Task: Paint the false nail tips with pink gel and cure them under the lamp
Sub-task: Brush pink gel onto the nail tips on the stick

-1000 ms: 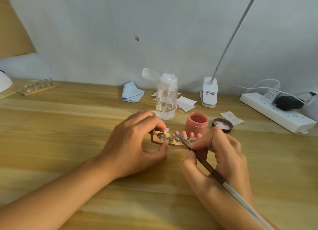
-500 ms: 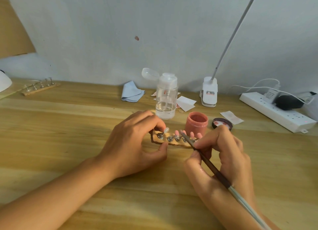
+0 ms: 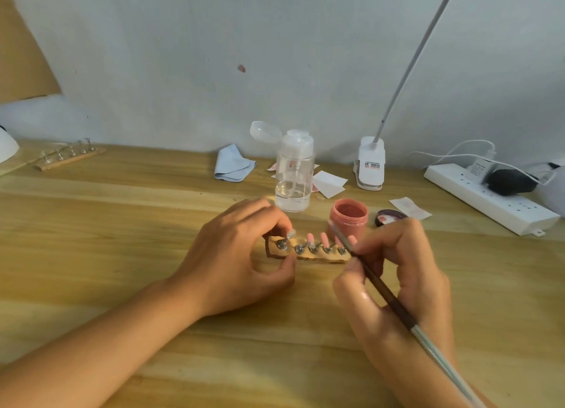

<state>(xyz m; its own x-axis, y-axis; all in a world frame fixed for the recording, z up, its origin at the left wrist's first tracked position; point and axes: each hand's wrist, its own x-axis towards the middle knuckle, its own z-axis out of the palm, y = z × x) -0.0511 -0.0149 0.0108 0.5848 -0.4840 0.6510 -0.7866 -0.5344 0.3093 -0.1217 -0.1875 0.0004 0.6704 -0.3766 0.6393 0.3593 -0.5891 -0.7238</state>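
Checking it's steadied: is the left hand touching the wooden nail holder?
Touching. Head view: the left hand pinches the wooden nail holder at its left end, thumb on the near edge, forefinger behind.

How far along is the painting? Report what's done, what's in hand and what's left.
Done: the pink tips on the right part of the wooden holder look coated. In hand: the right hand holds the brush over that row, and the left hand pinches the holder's left end. Left: the leftmost tip looks clear, and nothing sits under a lamp yet.
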